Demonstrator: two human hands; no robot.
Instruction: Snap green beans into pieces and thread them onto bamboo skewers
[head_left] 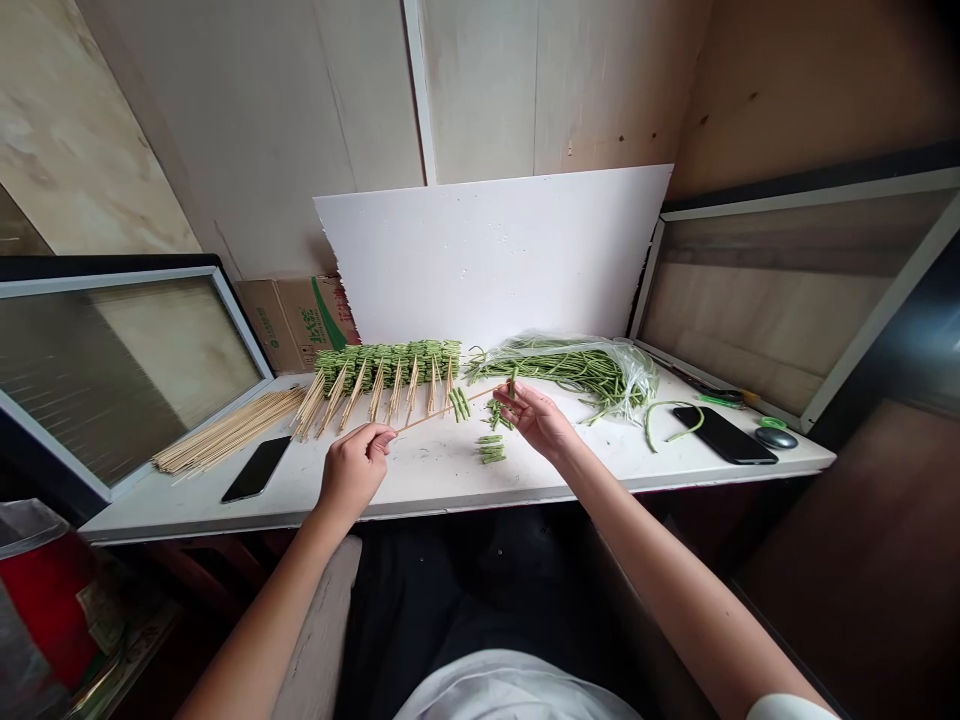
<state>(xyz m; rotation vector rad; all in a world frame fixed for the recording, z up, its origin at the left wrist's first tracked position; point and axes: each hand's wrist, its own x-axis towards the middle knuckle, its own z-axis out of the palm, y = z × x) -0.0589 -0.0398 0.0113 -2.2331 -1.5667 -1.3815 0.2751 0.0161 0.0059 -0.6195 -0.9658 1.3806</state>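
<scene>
Bamboo skewer (450, 409), held above the table (450, 503) with the left hand's (351, 472) fingers clamped on it and the right hand's (538, 420) fingers at its far end, grip unclear, could slip if loosely held and scatter the bean pieces (491, 449) beneath it.

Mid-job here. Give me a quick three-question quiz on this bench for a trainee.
1. What do the left hand and right hand both hold?
2. True or false: the bare skewers lie on the same side of the white table as the bagged long beans.
3. How many phones lie on the table?

Key:
1. A wooden skewer
2. False
3. Two
</scene>
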